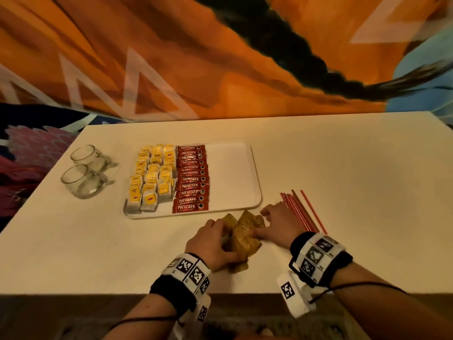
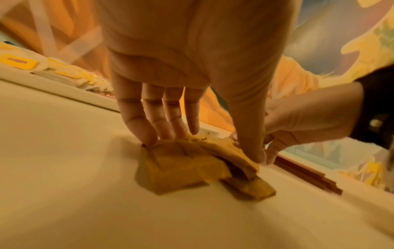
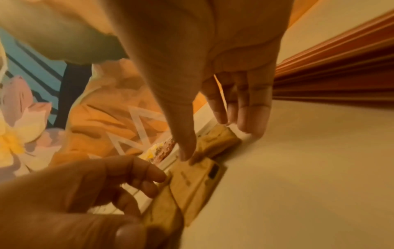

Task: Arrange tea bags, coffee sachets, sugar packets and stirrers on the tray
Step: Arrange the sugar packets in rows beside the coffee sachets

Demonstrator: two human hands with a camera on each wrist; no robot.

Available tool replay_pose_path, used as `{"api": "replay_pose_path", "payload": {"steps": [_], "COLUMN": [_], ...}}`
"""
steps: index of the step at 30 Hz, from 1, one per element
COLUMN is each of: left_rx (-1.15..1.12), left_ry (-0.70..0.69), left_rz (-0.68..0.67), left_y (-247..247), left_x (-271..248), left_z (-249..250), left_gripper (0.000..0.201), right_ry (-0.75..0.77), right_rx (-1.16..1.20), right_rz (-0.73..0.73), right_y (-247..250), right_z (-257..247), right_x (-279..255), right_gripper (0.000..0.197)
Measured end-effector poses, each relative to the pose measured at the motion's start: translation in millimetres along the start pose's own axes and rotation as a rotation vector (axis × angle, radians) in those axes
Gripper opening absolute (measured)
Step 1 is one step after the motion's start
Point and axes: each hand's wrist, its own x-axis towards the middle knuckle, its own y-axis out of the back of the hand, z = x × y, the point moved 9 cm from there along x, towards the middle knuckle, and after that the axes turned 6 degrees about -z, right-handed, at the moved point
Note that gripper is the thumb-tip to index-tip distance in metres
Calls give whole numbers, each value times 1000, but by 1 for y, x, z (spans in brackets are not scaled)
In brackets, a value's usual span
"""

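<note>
2 hands (image 1: 210, 238) (image 1: 275, 220), sugar pkts (image 1: 245, 233), tray edge (image 1: 257, 192)

You have one tray (image 1: 235, 168) on one table (image 1: 343, 168). Count the red coffee sachets (image 1: 192, 179) and you get eleven, in a single column. Your tea bags (image 1: 152, 177) stand in three columns of about seven each, near twenty in all; they overlap too much for a firm figure. You have two glass mugs (image 1: 81, 181). Of the brown sugar packets (image 1: 245, 236) at least five show, one heap, the rest hidden under each other and under your fingers. The red stirrers (image 1: 301, 212) make one bundle, too tightly packed to count. Two hands are at the heap, your left hand (image 1: 210, 241) and right hand (image 1: 279, 224).
</note>
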Motion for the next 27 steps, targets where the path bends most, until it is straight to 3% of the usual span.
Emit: {"api": "replay_pose_path", "payload": {"steps": [3,9,14,19,27], "left_rx": [106,95,97,-73,-589], "left_ry": [41,93,84,42,-99], "left_rz": [-4,-30,-75,-55,19], "left_y": [-5,-3,-3,3,49], "left_x": [3,9,14,19,15], "left_z": [3,5,4,-2,-24], "left_gripper": [70,48,34,33,27], "right_ry": [-15,5,22,10,99], "right_rx": [-63,-55,121,363,387], "right_rz": [-40,-75,-74,-85,-5], "right_y": [-7,-13,-15,-15,32], "right_z": [-4,-7,-3,3,-16], "right_x": [4,12,14,15,7], "right_gripper": [61,59,50,27,9]}}
